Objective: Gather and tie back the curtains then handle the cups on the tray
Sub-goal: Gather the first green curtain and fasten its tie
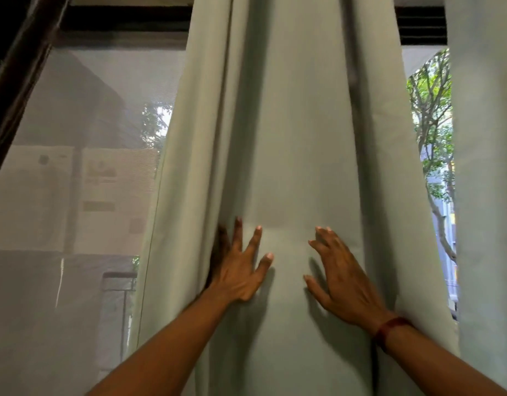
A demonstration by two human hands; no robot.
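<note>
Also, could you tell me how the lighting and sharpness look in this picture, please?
Head view: the curtain is dim and evenly lit; the left hand and right hand cast soft shadows on it; the window gap at right is brightest; the mesh screen hazes the buildings behind it.

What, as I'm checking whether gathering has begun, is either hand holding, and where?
Nothing is gripped. The left hand and right hand both press spread, straight fingers flat against the front of the pale green fabric curtain.
</note>
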